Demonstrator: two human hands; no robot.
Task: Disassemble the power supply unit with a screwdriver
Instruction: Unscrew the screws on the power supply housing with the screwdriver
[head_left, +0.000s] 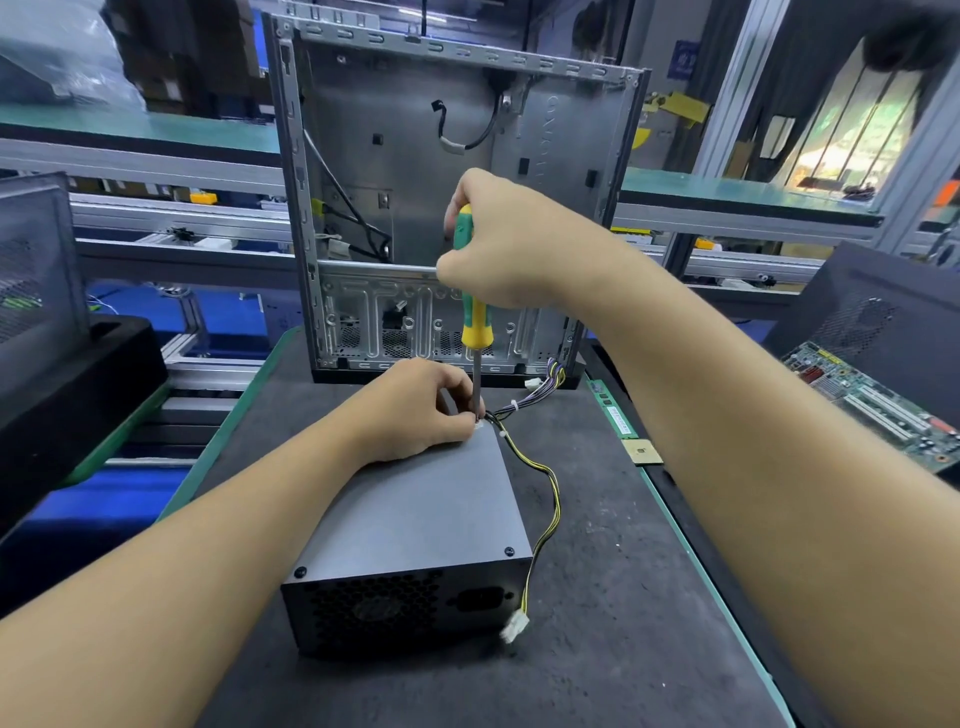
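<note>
A dark grey power supply unit (415, 525) lies on the black mat, its fan grille facing me. Two black screws show at its near top corners. A yellow-and-black cable (545, 499) with a white plug runs down its right side. My right hand (498, 244) grips the green-and-yellow handle of a screwdriver (475, 322) held upright, its tip at the unit's far right top corner. My left hand (421, 410) rests on the far end of the unit, fingers pinching the shaft near the tip. The screw under the tip is hidden.
An open, empty computer case (447, 208) stands upright just behind the unit. A RAM stick (618, 413) and a CPU chip (644, 451) lie at the mat's right edge. A motherboard (872, 400) sits at the right, a black foam block (67, 384) at the left.
</note>
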